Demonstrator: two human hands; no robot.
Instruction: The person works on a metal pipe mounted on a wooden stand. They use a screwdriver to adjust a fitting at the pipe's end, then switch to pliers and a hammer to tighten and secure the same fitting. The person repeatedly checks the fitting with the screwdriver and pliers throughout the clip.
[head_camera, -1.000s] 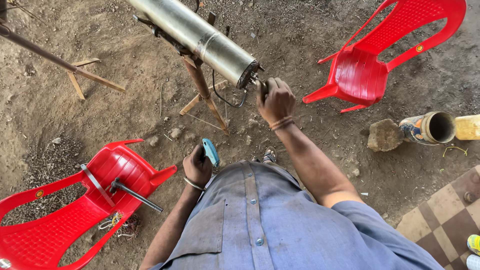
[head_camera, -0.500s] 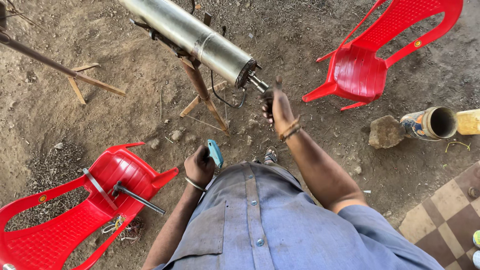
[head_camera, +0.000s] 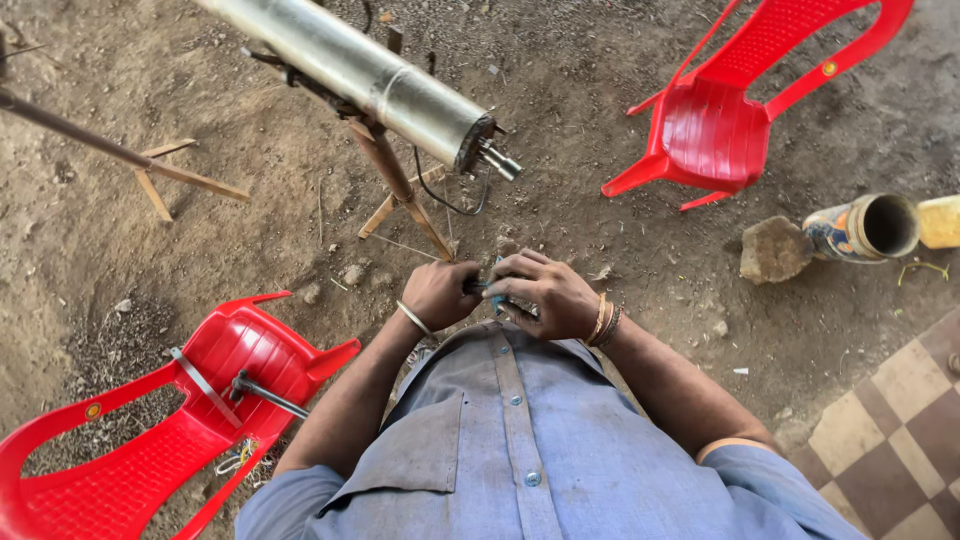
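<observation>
I have both hands together just in front of my chest, over the bare dirt ground (head_camera: 600, 100). My left hand (head_camera: 440, 295) is fisted round the dark handle of a small blue-tipped hand tool (head_camera: 488, 290), and my right hand (head_camera: 545, 295) cups over its other end, fingers curled loosely on it. It looks light and rigid, likely metal with a grip; the handle seems the sound place to hold it.

Ahead, the long silver metal cylinder (head_camera: 370, 75) lies on a wooden trestle (head_camera: 400, 185), its shaft end towards me. A red plastic chair (head_camera: 720, 120) stands far right; another red chair (head_camera: 150, 420) at my left carries a metal bar. A stone and a pipe section (head_camera: 865, 230) lie right.
</observation>
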